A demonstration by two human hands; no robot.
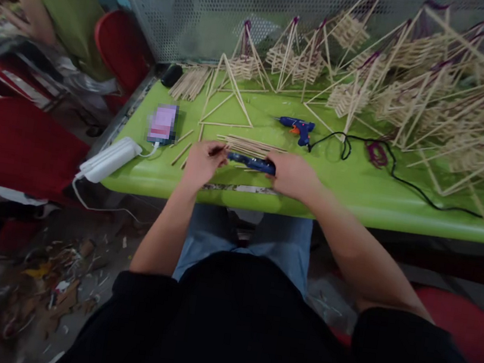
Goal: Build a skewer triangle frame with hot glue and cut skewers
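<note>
Head cam: R hand (293,175) palm-dn

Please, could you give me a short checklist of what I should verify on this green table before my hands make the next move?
1. Right hand grips the dark blue object: ok.
2. Left fingers well away from that object: not ok, they are at its left end.
3. Glue gun lies on the table, apart from both hands: ok.
4. Glue gun nozzle cool: cannot tell.
5. Black cord clear of both hands: ok, it runs off to the right.
6. Loose sticks gathered in one place: not ok, they lie in several groups.
</note>
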